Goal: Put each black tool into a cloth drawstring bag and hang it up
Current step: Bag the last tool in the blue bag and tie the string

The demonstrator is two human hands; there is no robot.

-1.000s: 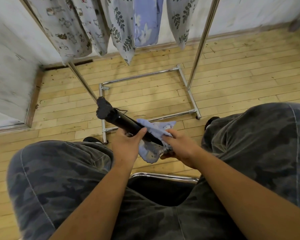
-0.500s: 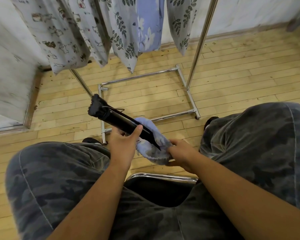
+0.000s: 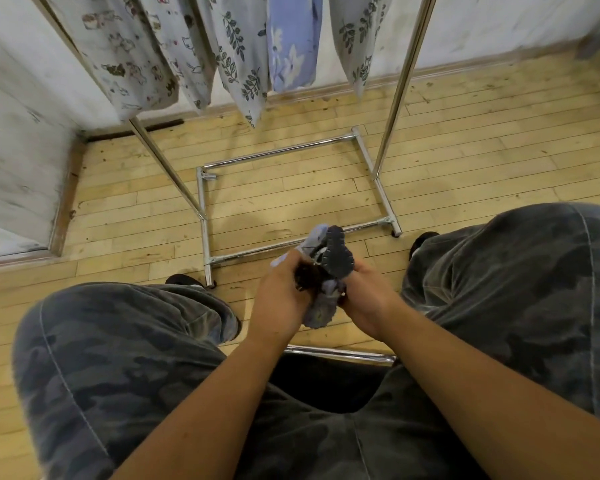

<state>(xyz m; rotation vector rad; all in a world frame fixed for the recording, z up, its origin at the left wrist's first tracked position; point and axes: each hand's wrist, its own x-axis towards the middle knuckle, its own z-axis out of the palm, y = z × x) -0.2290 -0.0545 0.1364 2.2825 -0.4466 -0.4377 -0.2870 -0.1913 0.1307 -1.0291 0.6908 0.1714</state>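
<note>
Between my knees I hold a black tool (image 3: 337,251) that points up toward the camera, so I see mostly its wide serrated head. A pale blue cloth drawstring bag (image 3: 320,312) is bunched around its shaft, and a flap of the cloth rises behind the head. My left hand (image 3: 282,296) grips the bag and the tool's dark shaft from the left. My right hand (image 3: 365,299) clasps the bag from the right. The lower end of the tool is hidden in the cloth.
A chrome garment rack (image 3: 381,188) stands on the wooden floor ahead, with several patterned cloth bags (image 3: 238,53) hanging from its top. My camouflage-trousered legs (image 3: 520,292) flank the hands. A chrome chair edge (image 3: 340,353) lies below them. White walls close off the left and back.
The tool has swung from lying slanted to the upper left to standing end-on toward me, and it sits deeper in the blue bag. Both hands have closed in around it.
</note>
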